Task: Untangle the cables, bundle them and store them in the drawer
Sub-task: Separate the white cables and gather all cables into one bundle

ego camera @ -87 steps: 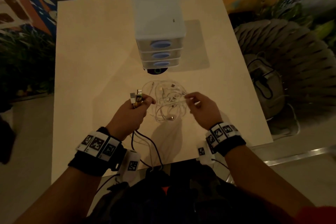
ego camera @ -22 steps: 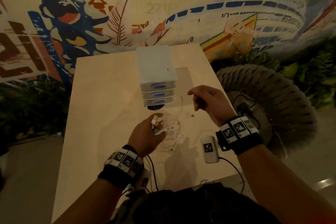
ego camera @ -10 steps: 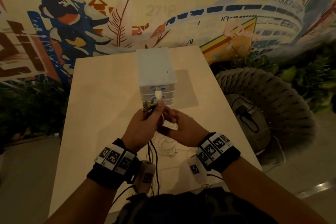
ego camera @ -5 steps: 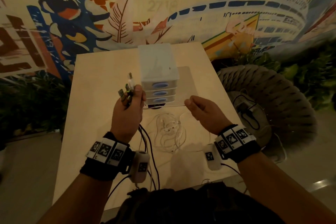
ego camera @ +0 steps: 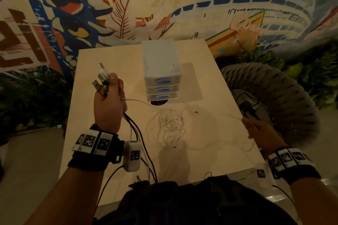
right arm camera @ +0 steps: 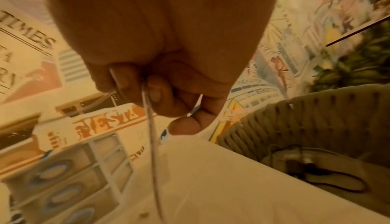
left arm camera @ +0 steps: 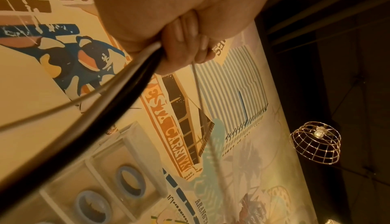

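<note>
My left hand (ego camera: 109, 105) is raised over the table's left side and grips several cables, their USB plugs (ego camera: 101, 80) sticking up out of the fist. Black cables (ego camera: 140, 142) hang from it toward my lap; in the left wrist view my fingers (left arm camera: 185, 44) curl round them. A white cable (ego camera: 139, 101) runs from that fist to a tangle of white cables (ego camera: 167, 126) on the table. My right hand (ego camera: 259, 131) sits out past the table's right edge and pinches a thin white cable (right arm camera: 151, 127). The white drawer unit (ego camera: 161, 76), with three drawers all closed, stands at mid table.
The light wooden table (ego camera: 102, 133) has bare surface on the left. A woven wicker chair (ego camera: 274, 100) holding a bag with black straps (ego camera: 248, 107) stands right beside the table's right edge. A dark round object (ego camera: 158, 102) lies under the drawer unit's front.
My right hand has swung out to the right past the table edge, drawing a white cable from the tangle. My left hand has lifted the plugs a little higher and left.
</note>
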`<action>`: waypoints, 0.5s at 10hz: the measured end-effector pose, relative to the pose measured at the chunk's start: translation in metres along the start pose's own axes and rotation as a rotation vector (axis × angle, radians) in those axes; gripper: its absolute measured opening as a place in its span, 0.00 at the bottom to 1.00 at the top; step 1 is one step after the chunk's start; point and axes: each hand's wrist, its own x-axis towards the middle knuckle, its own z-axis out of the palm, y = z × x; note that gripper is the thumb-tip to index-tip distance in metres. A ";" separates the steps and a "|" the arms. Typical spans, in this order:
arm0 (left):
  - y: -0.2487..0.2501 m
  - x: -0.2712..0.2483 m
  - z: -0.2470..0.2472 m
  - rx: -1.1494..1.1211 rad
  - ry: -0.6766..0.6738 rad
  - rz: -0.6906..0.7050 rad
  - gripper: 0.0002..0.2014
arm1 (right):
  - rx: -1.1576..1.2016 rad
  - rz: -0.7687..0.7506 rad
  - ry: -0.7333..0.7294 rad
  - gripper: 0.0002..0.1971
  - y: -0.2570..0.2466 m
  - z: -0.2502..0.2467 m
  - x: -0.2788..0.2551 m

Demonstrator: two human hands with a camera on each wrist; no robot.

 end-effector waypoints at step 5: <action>0.002 -0.022 0.029 0.187 -0.240 0.031 0.22 | -0.275 -0.051 -0.505 0.14 0.150 0.136 -0.165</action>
